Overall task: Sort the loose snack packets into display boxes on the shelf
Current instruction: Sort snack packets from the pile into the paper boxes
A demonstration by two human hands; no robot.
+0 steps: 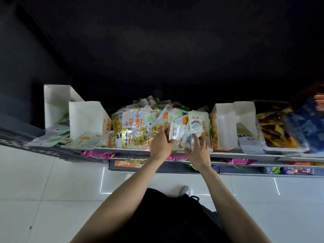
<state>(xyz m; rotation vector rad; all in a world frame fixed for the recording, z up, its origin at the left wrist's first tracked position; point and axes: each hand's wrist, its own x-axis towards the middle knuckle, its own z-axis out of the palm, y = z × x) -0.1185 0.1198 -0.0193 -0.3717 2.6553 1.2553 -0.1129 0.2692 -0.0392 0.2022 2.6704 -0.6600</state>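
Observation:
A heap of loose snack packets (pixel 140 123) fills the middle of the shelf (pixel 122 149). My left hand (pixel 162 141) reaches into the heap's right side and grips a small white packet (pixel 176 134) by its lower edge. Beside it, my right hand (pixel 197 148) holds a silvery packet (pixel 186 137) with its fingers curled over the front, just below a larger white packet (pixel 199 120). White display boxes stand on both sides: one (pixel 85 118) at the left and one (pixel 226 123) at the right of the heap.
A taller white box (pixel 56 104) with pale green packets (pixel 52 135) stands at the far left. Trays of yellow-brown (pixel 275 130) and blue packets (pixel 305 127) sit at the right. Lower shelves hold purple packets (pixel 98 154). White tiled floor (pixel 52 190) lies below.

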